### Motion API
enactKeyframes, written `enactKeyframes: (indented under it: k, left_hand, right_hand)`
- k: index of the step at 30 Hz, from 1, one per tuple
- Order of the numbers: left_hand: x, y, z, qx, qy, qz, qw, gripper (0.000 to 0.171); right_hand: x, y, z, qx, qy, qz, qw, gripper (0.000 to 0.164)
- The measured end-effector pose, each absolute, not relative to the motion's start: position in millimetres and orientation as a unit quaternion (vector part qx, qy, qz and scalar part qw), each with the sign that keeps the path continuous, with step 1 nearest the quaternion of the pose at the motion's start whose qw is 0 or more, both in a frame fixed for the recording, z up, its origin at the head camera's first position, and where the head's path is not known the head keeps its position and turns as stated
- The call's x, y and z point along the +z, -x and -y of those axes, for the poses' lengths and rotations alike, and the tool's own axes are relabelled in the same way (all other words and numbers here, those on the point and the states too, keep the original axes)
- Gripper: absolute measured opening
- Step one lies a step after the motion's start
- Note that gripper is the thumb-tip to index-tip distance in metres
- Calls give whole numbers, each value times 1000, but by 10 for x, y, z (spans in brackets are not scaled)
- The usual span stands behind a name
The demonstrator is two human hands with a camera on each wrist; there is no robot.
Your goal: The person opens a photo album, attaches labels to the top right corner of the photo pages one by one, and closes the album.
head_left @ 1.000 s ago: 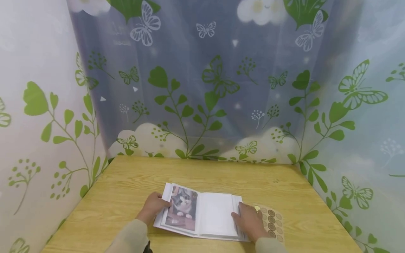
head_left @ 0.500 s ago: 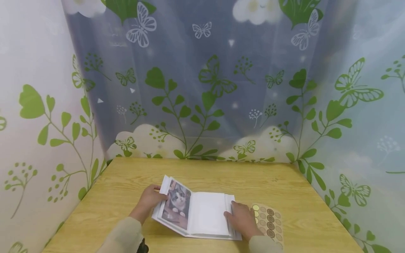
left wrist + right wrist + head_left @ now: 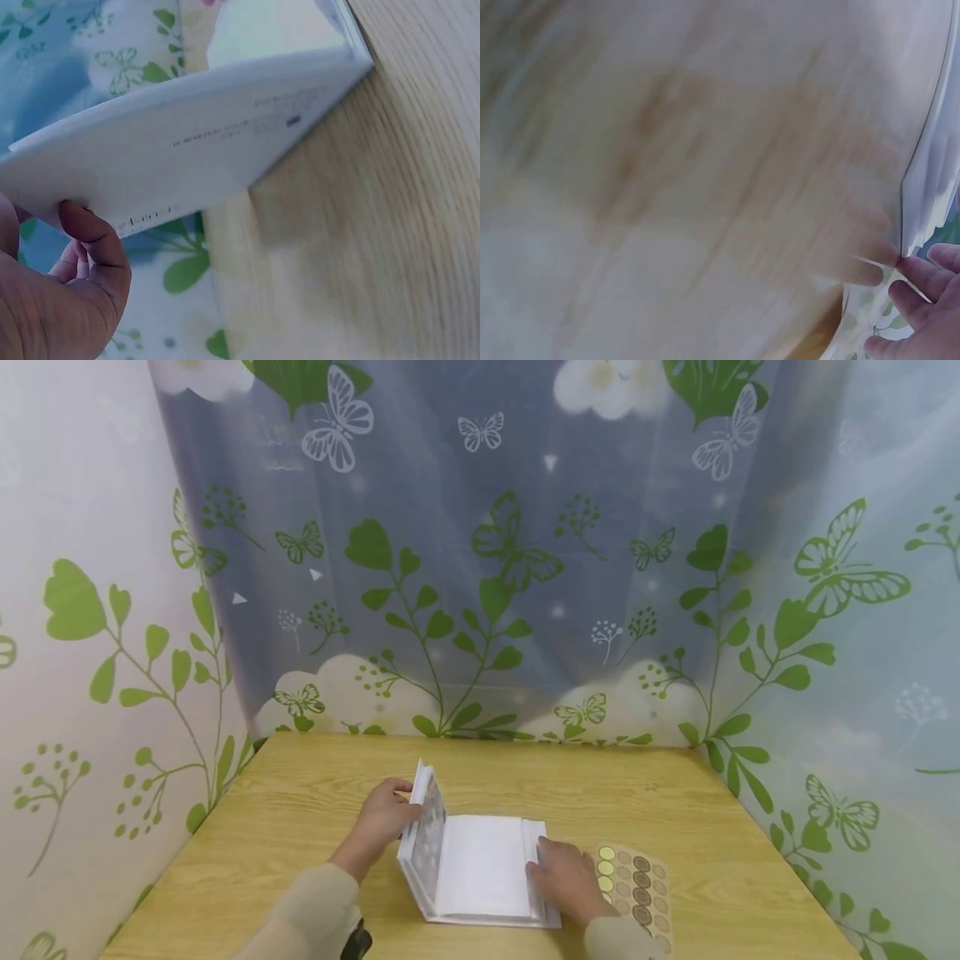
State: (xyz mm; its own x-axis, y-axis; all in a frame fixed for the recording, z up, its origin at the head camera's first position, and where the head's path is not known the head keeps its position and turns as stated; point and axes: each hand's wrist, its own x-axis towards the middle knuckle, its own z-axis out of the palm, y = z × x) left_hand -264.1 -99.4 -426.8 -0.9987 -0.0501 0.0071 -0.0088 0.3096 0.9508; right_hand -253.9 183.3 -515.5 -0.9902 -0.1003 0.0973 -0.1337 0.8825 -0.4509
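Note:
A white photo album (image 3: 483, 864) lies open on the table, its left side raised almost upright. My left hand (image 3: 381, 820) holds that side, thumb on the inner face. In the left wrist view, curled fingers of the left hand (image 3: 90, 277) meet the white cover (image 3: 187, 135), which carries small blurred print. A cat photo (image 3: 430, 843) on the raised page shows at a steep slant. My right hand (image 3: 566, 877) holds the album's right edge, thumb on the white page. Its fingertips reach the edge in the blurred right wrist view, where the right hand (image 3: 930, 307) is partly cut off.
A tan sheet (image 3: 641, 893) with rows of yellow, brown and tan discs lies right of the album, partly behind the right hand. Beneath is a wood-grain table (image 3: 465, 768). A curtain (image 3: 480, 568) with leaves and butterflies surrounds it.
My left hand has lifted the album's left side from nearly flat to almost upright, swinging it rightward. The album has slid slightly left, uncovering more of the tan sheet. My right hand stays at its edge.

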Motion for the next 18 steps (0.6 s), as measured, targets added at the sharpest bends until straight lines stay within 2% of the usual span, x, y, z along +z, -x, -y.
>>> enactKeyframes:
  k: [13, 18]
  left_hand:
    - [-4272, 2590, 437, -551, 61, 832, -6, 47]
    - [-4346, 2550, 306, -515, 98, 852, -13, 37]
  right_hand:
    - [-5135, 2530, -1958, 248, -101, 962, 49, 47]
    - [-5071, 2523, -1996, 238, -97, 964, 70, 45]
